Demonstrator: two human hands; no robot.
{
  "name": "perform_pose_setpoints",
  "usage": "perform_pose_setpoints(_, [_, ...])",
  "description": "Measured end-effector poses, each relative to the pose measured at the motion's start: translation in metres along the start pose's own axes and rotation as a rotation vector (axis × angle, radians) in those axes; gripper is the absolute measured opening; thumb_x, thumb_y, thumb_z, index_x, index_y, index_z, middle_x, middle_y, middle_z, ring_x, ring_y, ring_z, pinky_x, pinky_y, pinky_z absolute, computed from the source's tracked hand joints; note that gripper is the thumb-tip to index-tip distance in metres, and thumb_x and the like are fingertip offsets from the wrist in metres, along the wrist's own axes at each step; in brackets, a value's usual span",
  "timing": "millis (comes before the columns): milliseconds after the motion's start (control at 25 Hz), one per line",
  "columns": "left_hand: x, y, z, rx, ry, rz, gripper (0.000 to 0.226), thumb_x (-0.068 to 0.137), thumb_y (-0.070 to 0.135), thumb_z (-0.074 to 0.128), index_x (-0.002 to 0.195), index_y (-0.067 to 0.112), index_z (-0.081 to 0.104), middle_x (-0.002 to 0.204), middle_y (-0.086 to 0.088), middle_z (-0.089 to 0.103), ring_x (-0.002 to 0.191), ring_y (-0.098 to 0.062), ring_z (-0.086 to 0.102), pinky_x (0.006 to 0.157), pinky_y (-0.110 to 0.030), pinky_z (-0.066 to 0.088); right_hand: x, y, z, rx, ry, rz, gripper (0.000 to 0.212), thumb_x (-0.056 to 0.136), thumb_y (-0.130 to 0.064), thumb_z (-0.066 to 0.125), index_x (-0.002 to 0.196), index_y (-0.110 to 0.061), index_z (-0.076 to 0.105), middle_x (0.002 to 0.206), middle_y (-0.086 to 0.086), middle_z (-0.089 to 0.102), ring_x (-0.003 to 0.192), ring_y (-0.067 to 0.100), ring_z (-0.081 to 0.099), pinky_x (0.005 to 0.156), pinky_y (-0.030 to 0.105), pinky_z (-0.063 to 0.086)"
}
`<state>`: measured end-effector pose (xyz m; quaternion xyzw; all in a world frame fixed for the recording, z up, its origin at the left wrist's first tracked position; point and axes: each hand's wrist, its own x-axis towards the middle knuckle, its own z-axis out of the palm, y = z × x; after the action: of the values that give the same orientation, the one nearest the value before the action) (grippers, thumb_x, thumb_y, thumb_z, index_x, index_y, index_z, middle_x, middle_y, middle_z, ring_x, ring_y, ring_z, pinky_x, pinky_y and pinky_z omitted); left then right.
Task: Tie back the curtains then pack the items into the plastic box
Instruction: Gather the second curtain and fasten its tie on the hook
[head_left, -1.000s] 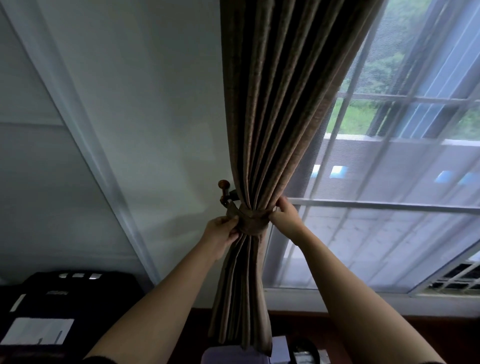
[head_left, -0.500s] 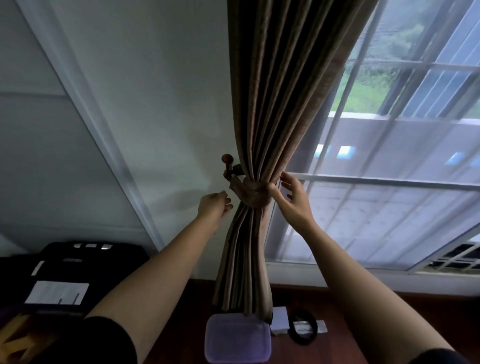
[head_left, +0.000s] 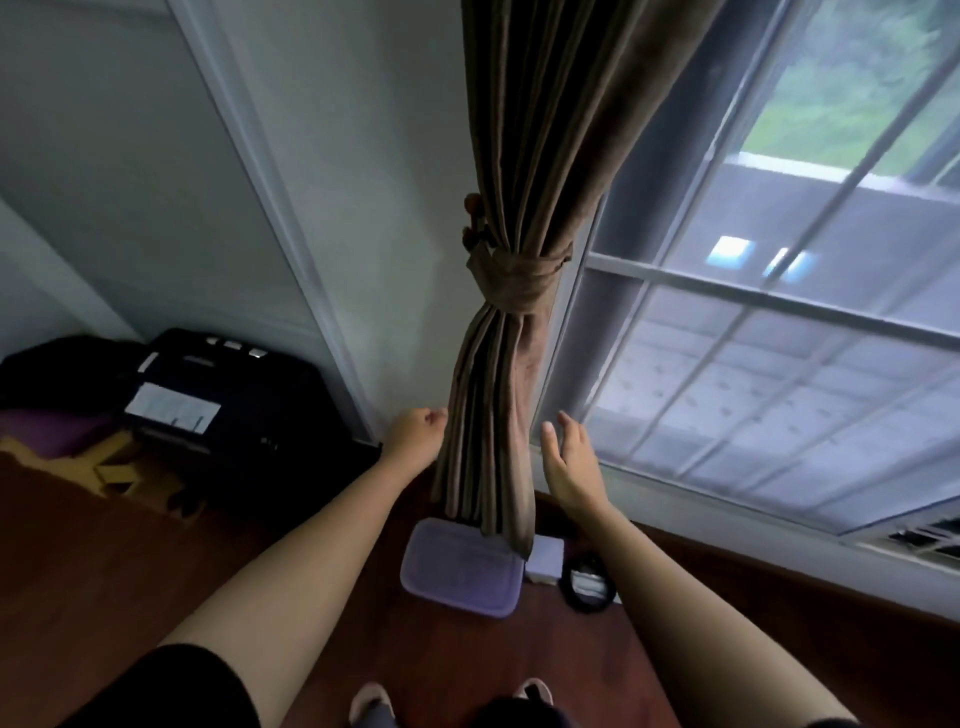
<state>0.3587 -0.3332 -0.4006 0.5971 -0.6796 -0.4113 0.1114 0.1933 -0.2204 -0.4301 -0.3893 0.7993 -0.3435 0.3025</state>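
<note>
We see the brown curtain (head_left: 524, 156) gathered into one bundle against the wall beside the window (head_left: 779, 338), cinched at its waist by a matching tieback (head_left: 519, 280) whose end runs to a small wooden hook (head_left: 472, 218) on the wall, so we judge the tying step for this curtain done and the packing step about to open. Our hands flank the hanging tail below the tie: our left hand (head_left: 415, 431) sits just beside the folds with its fingers loosely curled and nothing in them, and our right hand (head_left: 569, 457) hovers near the other side with fingers spread open, also empty; neither grips the cloth. On the dark wooden floor (head_left: 156, 597) under the curtain's hem lies the plastic box (head_left: 462, 571), a pale purple, frosted rectangle; whether its lid is on, and what it holds, we cannot tell from here. Just beside it on the right rest a small white block (head_left: 545, 558) and a black ring-shaped item (head_left: 589, 582), both outside the box. The next move, in our judgement, calls for crouching down, opening or freeing the box, and lifting those small items in one at a time.
</note>
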Motion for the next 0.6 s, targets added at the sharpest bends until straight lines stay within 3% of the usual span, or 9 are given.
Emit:
perform_pose_setpoints(80, [-0.018, -0.02, 0.01, -0.006, -0.02, -0.03, 0.041, 0.099, 0.03, 0.039, 0.092, -0.003, 0.061, 0.091, -0.02, 0.064, 0.099, -0.036, 0.06, 0.071, -0.03, 0.04, -0.018, 0.016, 0.008, -0.022, -0.04, 0.025, 0.059, 0.099, -0.04, 0.031, 0.146, -0.005, 0.025, 0.152, 0.012, 0.029, 0.141, 0.022, 0.026, 0.114, 0.031, 0.02])
perform_pose_setpoints(240, [-0.033, -0.072, 0.036, 0.099, -0.079, -0.038, 0.042, 0.099, 0.034, 0.038, 0.124, 0.008, 0.058, 0.122, -0.014, 0.061, 0.114, -0.03, 0.055, 0.095, -0.035, 0.046, -0.055, 0.063, 0.028, -0.08, -0.052, 0.109, 0.06, 0.099, -0.041, 0.031, 0.146, -0.003, 0.023, 0.152, 0.015, 0.028, 0.141, 0.025, 0.025, 0.114, 0.034, 0.02])
perform_pose_setpoints(600, [-0.011, -0.239, 0.151, 0.259, -0.107, -0.085, 0.042, 0.098, 0.036, 0.036, 0.125, 0.011, 0.056, 0.122, -0.013, 0.062, 0.113, -0.03, 0.056, 0.09, -0.032, 0.044, -0.084, 0.225, 0.141, -0.189, -0.133, 0.229, 0.065, 0.097, -0.046, 0.034, 0.147, -0.006, 0.021, 0.152, 0.015, 0.027, 0.141, 0.027, 0.025, 0.112, 0.036, 0.022])
